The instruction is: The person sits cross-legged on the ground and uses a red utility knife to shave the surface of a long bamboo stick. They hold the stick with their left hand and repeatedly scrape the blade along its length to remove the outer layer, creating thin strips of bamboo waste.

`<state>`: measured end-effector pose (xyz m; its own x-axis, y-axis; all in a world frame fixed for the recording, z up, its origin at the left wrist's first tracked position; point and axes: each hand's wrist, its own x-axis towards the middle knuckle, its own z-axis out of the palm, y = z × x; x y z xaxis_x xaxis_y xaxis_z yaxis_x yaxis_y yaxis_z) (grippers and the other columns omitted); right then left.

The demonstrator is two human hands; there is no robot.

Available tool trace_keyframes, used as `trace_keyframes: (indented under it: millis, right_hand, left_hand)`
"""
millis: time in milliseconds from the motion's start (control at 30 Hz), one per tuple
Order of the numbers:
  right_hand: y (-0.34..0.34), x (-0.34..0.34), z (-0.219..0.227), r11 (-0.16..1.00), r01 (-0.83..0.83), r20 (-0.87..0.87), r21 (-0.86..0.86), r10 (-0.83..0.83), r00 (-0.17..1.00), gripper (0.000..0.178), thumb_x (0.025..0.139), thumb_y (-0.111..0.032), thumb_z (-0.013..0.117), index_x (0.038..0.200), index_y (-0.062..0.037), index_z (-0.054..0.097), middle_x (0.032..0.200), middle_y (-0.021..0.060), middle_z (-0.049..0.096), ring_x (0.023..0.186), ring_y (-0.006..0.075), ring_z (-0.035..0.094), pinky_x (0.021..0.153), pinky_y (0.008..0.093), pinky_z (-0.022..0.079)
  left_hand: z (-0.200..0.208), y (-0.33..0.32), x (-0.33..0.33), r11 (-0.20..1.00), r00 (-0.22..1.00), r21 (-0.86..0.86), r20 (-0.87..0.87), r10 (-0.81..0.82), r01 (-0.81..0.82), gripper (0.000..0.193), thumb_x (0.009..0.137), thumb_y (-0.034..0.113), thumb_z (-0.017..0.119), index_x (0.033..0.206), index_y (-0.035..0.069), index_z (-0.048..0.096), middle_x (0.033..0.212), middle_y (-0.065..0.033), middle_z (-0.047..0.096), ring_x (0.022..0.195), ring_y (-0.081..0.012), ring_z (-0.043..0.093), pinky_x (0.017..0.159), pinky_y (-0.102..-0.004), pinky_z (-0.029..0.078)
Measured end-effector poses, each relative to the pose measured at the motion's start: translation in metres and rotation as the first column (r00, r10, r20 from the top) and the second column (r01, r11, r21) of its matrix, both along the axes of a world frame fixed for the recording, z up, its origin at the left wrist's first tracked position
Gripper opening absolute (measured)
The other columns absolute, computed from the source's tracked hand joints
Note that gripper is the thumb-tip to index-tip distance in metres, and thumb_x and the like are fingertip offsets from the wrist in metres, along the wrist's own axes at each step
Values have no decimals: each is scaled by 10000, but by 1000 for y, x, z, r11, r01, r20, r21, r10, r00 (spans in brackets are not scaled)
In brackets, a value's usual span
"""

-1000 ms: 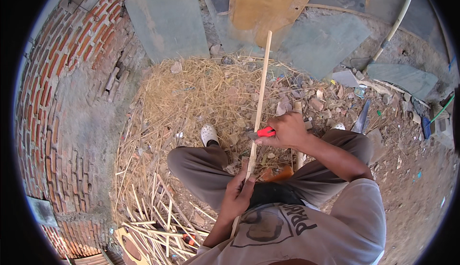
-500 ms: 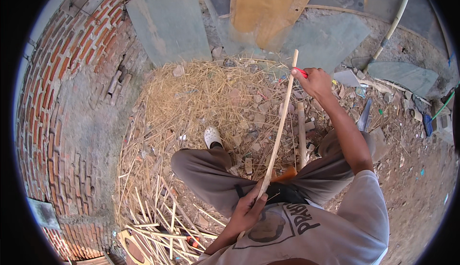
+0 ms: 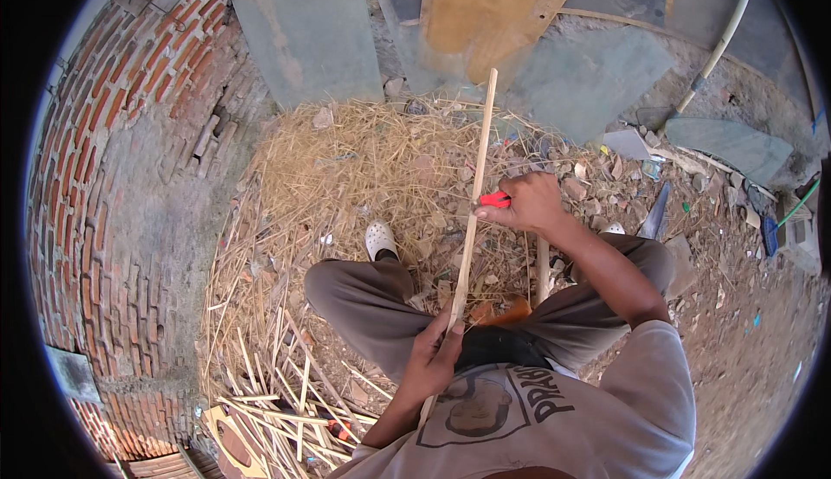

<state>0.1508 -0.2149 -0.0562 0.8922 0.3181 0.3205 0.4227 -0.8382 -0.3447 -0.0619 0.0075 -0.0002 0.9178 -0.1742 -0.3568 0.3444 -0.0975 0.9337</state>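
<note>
A long, pale wooden strip point(image 3: 483, 146) slants upward in front of me from my lap, its far end over the straw-like shavings. My left hand point(image 3: 433, 360) is closed around its lower part near my waist. Closed on a red utility knife point(image 3: 495, 199), my right hand point(image 3: 530, 202) is at the strip's right side, about midway along. The knife meets the strip there; its blade is too small to make out. Between my knees stands a round wooden stake point(image 3: 543, 276), partly behind my right forearm. An orange-brown piece point(image 3: 511, 310) lies by my lap.
Thin wooden strips point(image 3: 299, 392) lie piled at the lower left. Straw-coloured shavings point(image 3: 346, 163) and rubble cover the ground ahead. A brick wall point(image 3: 95, 176) rises on the left. Grey sheets point(image 3: 307, 38) and a tan board point(image 3: 485, 12) lean at the back.
My right hand with the knife has come down along the strip toward me. The strip's far end has swung left, and my left hand has shifted slightly left.
</note>
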Motion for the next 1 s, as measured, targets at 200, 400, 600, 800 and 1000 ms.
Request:
trace_keyframes:
  millis: [200,400,600,800,1000]
  right_hand:
    - [-53,48,3,950,311,-73,3,-310,948,788,770,-821,484,688,-69,703,539,155,597,597,351,646,609,456,514]
    - [-82,79,9,917,389,-70,93,-383,921,769,794,-786,495,672,-53,692,595,172,621,673,368,646,656,471,505]
    - [-116,113,12,858,501,-22,112,-502,865,797,826,-785,445,693,-36,684,672,202,644,714,397,642,673,489,491]
    - [-175,112,18,770,630,-210,98,-603,770,814,874,-763,383,693,-25,676,636,209,619,723,403,643,678,484,488]
    - [-57,0,36,988,96,-64,117,-89,994,670,775,-736,582,671,-83,689,546,137,590,567,341,629,558,434,483]
  left_hand:
    - [0,-7,-15,997,997,-47,-33,-66,65,471,1029,131,466,1481,45,369,633,65,386,538,-19,354,489,-187,292]
    - [14,0,-21,988,987,-18,-28,-156,155,477,1028,122,469,1487,52,359,702,68,384,612,-17,338,544,-181,295]
    - [7,3,-33,974,974,-14,-18,-225,225,500,1025,114,481,1501,73,333,706,57,370,638,-26,319,557,-194,294]
    - [6,6,-46,974,981,-125,-24,-192,188,498,1029,140,479,1500,63,336,654,41,415,592,-23,362,545,-179,325]
    - [-4,8,16,945,994,-328,-95,-48,14,431,1030,180,463,1427,20,413,607,-8,451,485,-60,414,429,-193,344]
